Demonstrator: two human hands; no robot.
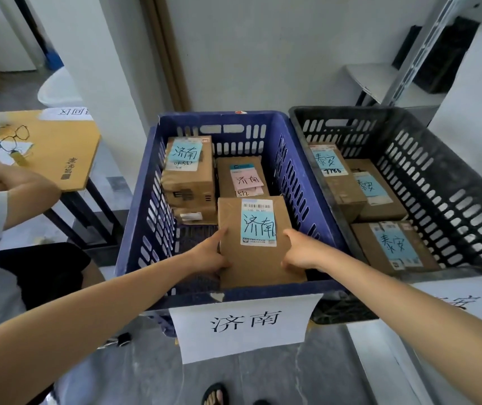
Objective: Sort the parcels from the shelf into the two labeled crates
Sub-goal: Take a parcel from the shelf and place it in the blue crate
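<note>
A left hand and right hand clamp the sides of a 济南-labelled parcel, held low inside the matching blue crate beside other parcels — three 泰安 boxes lie in the black crate — how many remain cannot be told

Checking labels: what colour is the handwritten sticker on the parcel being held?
Light blue sticker, head view.

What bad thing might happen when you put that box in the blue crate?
The left hand and right hand grip the parcel only by its side edges, so it might slip and drop hard into the blue crate. Its far end hangs near the pink-label parcel, so it may land tilted on that.
</note>
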